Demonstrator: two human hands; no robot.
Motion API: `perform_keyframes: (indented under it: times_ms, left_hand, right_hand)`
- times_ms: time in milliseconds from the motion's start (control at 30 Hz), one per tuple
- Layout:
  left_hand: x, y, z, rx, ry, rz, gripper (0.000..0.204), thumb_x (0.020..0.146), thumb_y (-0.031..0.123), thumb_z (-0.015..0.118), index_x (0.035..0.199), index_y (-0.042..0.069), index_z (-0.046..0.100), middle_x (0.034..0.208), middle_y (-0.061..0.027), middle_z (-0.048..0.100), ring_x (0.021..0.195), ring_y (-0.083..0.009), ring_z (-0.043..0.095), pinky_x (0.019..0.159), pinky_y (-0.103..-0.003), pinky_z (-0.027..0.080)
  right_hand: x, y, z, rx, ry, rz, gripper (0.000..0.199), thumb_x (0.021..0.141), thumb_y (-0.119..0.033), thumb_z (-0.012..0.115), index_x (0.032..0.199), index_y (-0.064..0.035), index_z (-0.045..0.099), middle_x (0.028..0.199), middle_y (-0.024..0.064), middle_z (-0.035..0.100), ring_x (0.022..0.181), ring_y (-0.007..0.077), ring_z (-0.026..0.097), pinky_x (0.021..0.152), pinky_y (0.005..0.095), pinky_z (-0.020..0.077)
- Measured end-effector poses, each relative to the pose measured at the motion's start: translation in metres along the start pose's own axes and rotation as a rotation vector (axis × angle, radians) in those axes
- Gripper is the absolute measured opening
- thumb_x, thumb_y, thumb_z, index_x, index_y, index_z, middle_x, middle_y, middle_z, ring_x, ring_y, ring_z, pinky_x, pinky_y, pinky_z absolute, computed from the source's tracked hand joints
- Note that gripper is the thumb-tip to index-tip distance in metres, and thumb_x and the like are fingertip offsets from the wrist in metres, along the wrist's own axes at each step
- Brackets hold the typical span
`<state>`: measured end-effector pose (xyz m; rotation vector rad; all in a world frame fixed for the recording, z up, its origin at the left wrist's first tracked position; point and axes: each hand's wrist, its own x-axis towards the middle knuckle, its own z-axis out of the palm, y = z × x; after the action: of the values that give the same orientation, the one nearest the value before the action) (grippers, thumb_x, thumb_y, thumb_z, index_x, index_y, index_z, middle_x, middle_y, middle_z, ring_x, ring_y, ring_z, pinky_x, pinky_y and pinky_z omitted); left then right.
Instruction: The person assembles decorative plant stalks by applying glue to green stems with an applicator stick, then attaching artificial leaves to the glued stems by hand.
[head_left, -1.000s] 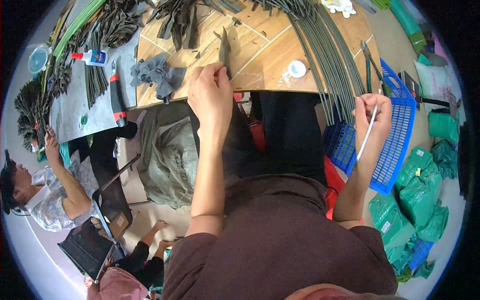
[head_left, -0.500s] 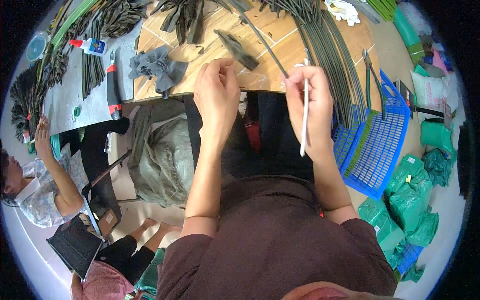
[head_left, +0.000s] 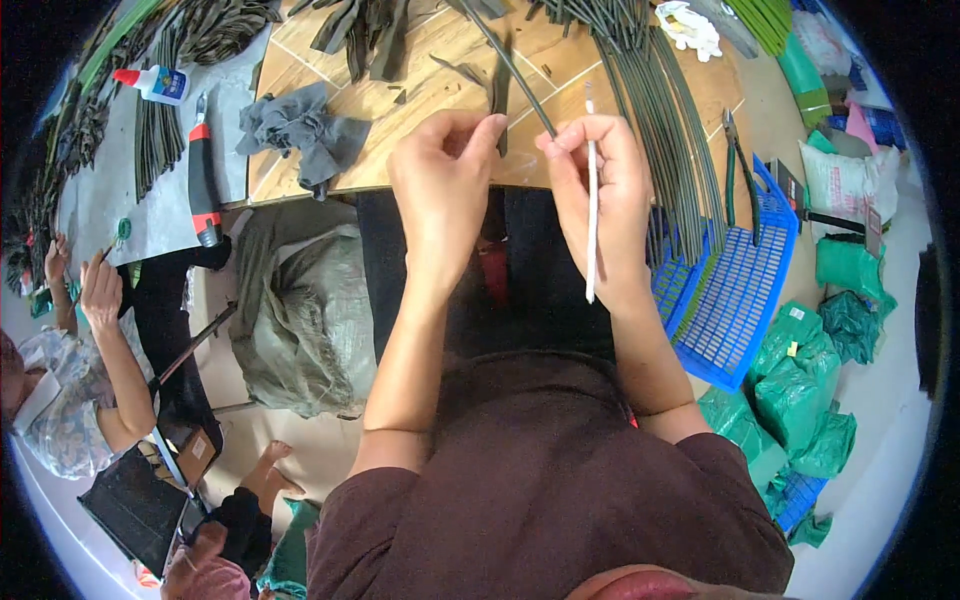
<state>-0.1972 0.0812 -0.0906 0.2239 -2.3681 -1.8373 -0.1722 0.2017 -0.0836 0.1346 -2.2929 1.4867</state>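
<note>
My left hand (head_left: 438, 190) is closed at the table's front edge, with thumb and forefinger pinching a narrow dark leaf-like strip (head_left: 501, 85) that stands up from the fingertips. My right hand (head_left: 603, 190), also closed, pinches the lower end of a long dark stem (head_left: 511, 68) slanting away to the upper left. Across the same hand lies a thin white stick (head_left: 592, 220), held upright between the fingers. Its far tip looks greyish and too small to make out.
On the wood-patterned table lie a crumpled grey cloth (head_left: 305, 135), dark leaf strips (head_left: 385, 40) and a bundle of dark stems (head_left: 675, 140). Pliers (head_left: 738, 165) rest by a blue basket (head_left: 735, 300). Leftward are a cutter (head_left: 203, 180), a glue bottle (head_left: 158, 85) and another person's hand (head_left: 101, 290).
The dark strip that lay on the table is now up in my left fingertips. My right hand has shifted left with the stem and white stick, nearer my left hand.
</note>
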Motion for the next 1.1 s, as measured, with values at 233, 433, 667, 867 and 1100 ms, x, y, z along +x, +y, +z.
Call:
perform_keyframes:
  times_ms: [233,433,667,867,1100]
  left_hand:
    - [-0.004,-0.015,-0.026,-0.607,-0.155,-0.247,0.011,0.08,0.009,0.063,0.082,-0.001,0.065,0.067,-0.003,0.062,0.054,-0.0048,0.05,0.048,-0.017,0.038]
    - [-0.005,-0.026,-0.034,-0.688,-0.204,-0.313,0.014,0.083,0.013,0.061,0.085,0.0,0.063,0.07,-0.004,0.061,0.056,-0.0062,0.049,0.048,-0.017,0.035]
    - [-0.009,-0.02,-0.035,-0.602,-0.138,-0.187,0.013,0.081,0.012,0.063,0.084,-0.001,0.065,0.07,-0.0032,0.063,0.058,-0.005,0.051,0.052,-0.017,0.038]
    - [-0.008,-0.013,-0.042,-0.507,-0.126,-0.203,0.012,0.08,0.009,0.063,0.081,-0.003,0.065,0.068,-0.0003,0.06,0.058,-0.0032,0.049,0.053,-0.016,0.038]
    - [0.007,-0.021,-0.055,-0.359,0.189,-0.027,0.015,0.081,0.011,0.063,0.078,-0.004,0.063,0.066,0.0017,0.058,0.057,-0.0019,0.047,0.053,-0.016,0.038]
  right_hand:
    - [0.006,0.0,0.026,0.091,-0.115,0.098,0.02,0.075,-0.001,0.064,0.086,-0.0036,0.047,0.068,0.0057,0.054,0.057,0.0121,0.053,0.052,0.0252,0.0414]
    - [0.006,-0.011,0.033,0.159,-0.174,0.19,0.024,0.074,0.005,0.062,0.087,-0.0034,0.045,0.074,0.0055,0.053,0.066,0.0087,0.053,0.059,0.0217,0.0429]
    - [0.008,-0.013,0.035,0.171,-0.119,0.089,0.021,0.073,0.002,0.063,0.084,-0.0038,0.046,0.065,0.0034,0.053,0.056,0.0088,0.052,0.05,0.0241,0.0414]
    - [0.01,-0.019,0.03,0.09,-0.173,0.143,0.021,0.072,0.003,0.06,0.084,-0.0043,0.045,0.066,0.003,0.052,0.058,0.0082,0.051,0.051,0.022,0.0405]
    - [0.018,-0.009,0.003,-0.021,-0.042,0.134,0.02,0.071,0.007,0.058,0.081,-0.0035,0.045,0.069,0.0,0.05,0.055,0.0032,0.046,0.052,0.017,0.038]
